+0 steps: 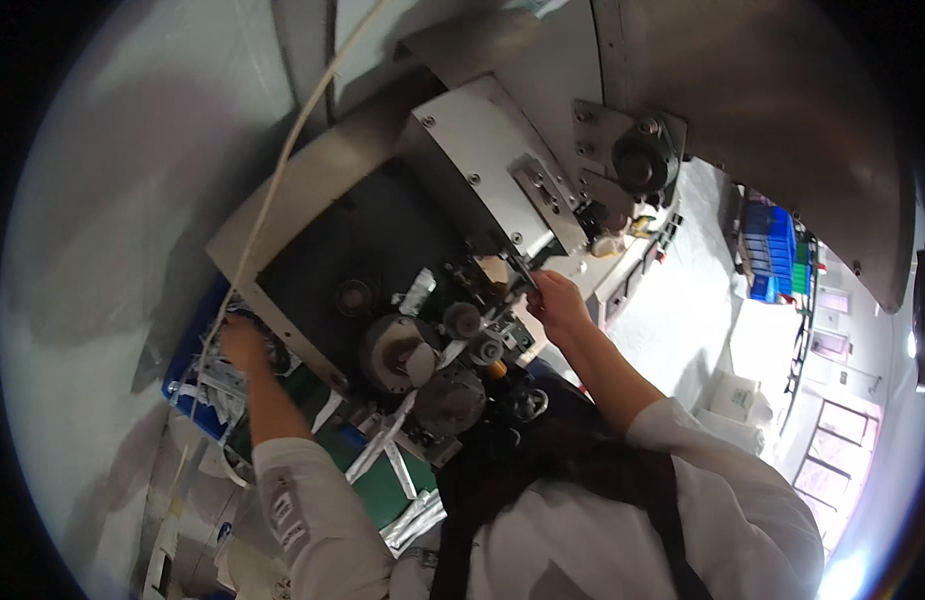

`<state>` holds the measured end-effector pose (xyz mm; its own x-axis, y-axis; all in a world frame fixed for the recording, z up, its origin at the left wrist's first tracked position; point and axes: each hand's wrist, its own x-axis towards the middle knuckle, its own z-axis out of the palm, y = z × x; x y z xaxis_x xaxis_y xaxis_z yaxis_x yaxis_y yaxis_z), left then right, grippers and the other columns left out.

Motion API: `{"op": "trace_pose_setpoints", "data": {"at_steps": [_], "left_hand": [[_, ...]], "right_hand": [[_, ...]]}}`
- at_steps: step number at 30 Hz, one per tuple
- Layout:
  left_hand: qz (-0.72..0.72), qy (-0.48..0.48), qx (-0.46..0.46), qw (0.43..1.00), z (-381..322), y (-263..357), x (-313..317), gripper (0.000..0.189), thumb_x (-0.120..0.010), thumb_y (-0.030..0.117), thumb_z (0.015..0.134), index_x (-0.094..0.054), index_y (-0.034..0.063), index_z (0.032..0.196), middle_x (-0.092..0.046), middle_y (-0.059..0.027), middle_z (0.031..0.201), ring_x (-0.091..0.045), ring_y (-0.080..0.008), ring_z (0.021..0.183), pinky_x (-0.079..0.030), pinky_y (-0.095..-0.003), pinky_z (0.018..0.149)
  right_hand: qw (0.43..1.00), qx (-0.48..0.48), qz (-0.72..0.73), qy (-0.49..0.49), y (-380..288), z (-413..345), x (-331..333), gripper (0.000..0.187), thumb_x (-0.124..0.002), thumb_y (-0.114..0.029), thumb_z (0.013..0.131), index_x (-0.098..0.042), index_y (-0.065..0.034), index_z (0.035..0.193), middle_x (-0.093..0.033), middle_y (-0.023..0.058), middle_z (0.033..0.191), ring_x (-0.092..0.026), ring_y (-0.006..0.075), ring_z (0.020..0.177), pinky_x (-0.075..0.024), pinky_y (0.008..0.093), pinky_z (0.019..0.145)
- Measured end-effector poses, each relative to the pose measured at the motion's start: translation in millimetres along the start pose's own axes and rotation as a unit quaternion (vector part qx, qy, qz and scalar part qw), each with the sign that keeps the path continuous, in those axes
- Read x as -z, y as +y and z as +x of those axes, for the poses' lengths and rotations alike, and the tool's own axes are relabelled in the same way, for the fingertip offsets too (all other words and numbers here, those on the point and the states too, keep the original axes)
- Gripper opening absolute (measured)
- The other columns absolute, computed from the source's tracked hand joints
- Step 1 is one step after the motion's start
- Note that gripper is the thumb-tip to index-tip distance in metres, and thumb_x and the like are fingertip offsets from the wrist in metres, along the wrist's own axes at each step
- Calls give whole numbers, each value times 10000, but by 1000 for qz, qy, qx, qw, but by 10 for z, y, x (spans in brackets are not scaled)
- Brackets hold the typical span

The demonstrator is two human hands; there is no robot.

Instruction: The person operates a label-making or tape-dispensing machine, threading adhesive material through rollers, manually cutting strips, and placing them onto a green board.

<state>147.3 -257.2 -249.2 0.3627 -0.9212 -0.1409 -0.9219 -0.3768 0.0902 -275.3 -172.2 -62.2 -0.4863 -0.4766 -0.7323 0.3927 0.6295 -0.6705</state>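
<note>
My left hand is blurred, over a blue plastic bin holding crumpled silvery foil and other items. Whether it grips anything there cannot be told. My right hand is closed around a thin metal tool, beside a machine's lower housing edge. Between my hands lies the machine's dark panel, carrying several rollers. A silvery foil strip runs down from them. On the panel, a small foil piece lies near a large round hub.
A pale cord hangs across the left side, passing close to my left hand. Above the panel sits a bolted metal housing. Foil strips lie by a green surface. Stacked blue crates stand off to the right.
</note>
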Motion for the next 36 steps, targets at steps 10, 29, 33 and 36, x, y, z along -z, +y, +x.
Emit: {"op": "trace_pose_setpoints", "data": {"at_steps": [10, 29, 33, 36], "left_hand": [[-127, -116, 82, 982, -165, -70, 614, 370, -476, 272, 815, -479, -40, 1013, -562, -203, 913, -547, -313, 868, -414, -370, 763], [-144, 12, -120, 982, -3214, 144, 1342, 546, -640, 312, 678, -396, 18, 1068, -502, -175, 931, -464, -332, 897, -323, -441, 804], [-220, -66, -169, 958, -3131, 45, 918, 371, -575, 221, 745, -456, -18, 1003, -508, -201, 928, -484, -365, 820, -376, -429, 726], [-176, -137, -196, 955, -3096, -239, 798, 163, -479, 171, 804, -499, 29, 882, -523, -156, 812, -511, -328, 767, -413, -405, 625]], "right_hand": [[997, 11, -15, -77, -107, -49, 52, 138, -568, -138, 736, -504, -48, 653, -486, 46, 532, -416, 104, 431, -312, 212, 393], [977, 150, -53, 143, -916, 411, 1734, 191, -474, -231, 766, -483, -102, 625, -441, 4, 490, -372, 90, 369, -283, 228, 336], [967, 198, -136, 82, -823, -5, 1799, 216, -501, -194, 749, -475, -65, 578, -443, 19, 481, -375, 95, 367, -289, 231, 355], [964, 204, -167, 40, -568, -282, 1574, 225, -498, -179, 749, -500, -23, 588, -464, 42, 487, -402, 110, 391, -308, 239, 374]]}}
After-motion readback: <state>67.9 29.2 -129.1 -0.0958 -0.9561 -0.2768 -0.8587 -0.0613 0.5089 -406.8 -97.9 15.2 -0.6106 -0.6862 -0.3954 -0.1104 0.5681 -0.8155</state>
